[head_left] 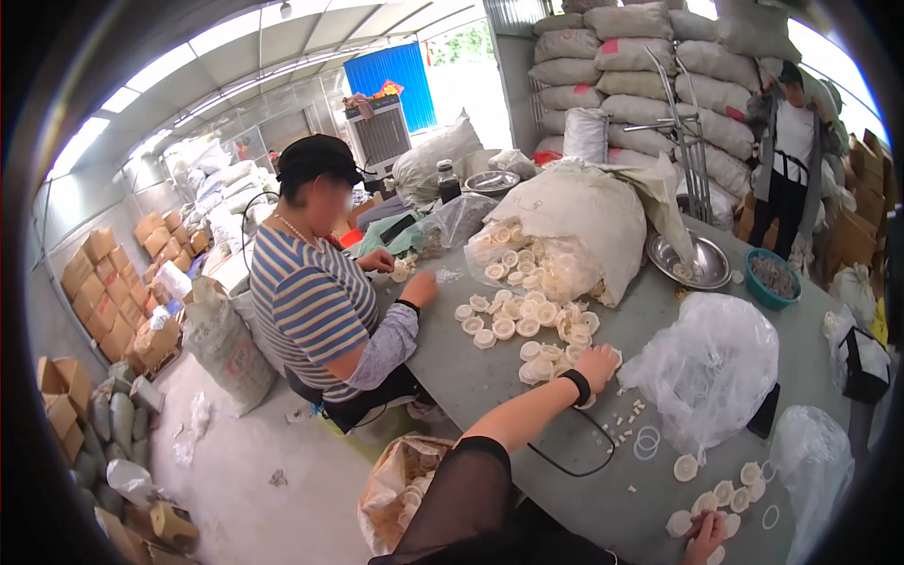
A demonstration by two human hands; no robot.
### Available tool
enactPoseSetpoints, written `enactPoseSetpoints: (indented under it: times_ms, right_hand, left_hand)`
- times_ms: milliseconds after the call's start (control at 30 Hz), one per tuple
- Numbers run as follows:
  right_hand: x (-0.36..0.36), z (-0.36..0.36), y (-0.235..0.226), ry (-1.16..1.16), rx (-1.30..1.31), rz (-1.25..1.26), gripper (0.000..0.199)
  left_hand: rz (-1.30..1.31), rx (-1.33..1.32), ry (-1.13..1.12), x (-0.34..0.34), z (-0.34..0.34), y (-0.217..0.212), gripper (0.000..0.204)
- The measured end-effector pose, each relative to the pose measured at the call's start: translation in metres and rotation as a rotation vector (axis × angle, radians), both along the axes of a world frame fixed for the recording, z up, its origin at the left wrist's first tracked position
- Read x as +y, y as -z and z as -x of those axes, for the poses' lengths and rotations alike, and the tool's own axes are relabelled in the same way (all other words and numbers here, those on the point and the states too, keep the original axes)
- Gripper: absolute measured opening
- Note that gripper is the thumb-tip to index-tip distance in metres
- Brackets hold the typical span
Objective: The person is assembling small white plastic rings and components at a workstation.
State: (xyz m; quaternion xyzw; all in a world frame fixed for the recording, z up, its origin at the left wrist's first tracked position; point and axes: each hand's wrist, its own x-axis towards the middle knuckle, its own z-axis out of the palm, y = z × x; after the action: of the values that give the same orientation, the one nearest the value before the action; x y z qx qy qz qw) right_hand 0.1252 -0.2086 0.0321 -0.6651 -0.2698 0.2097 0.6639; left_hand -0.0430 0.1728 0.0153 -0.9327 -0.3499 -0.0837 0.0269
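The left hand [595, 365] reaches far across the grey-green table [490, 377], fingers curled down over the near edge of a heap of white tape rolls [523, 315] that spills from a big white sack [574, 226]. Whether it grips one I cannot tell. The right hand [706, 537], near the bottom edge, lies beside a small cluster of rolls [725, 494]; its fingers look loosely bent. Across the table to the left, a seated co-worker in a striped shirt [311, 301] handles rolls too.
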Motion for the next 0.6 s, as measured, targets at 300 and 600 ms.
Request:
enactPoseSetpoints:
  times_ms: [300,600]
  right_hand:
    - [0.010,0.022,0.012,-0.150,0.145,-0.044,0.030]
    - [0.029,0.053,0.012,-0.407,0.386,-0.093,0.029]
  left_hand:
    - [0.558,-0.779,0.254,-0.100,-0.007,-0.057,0.047]
    - [1.521,-0.413,0.284,-0.202,-0.026,-0.040,0.031]
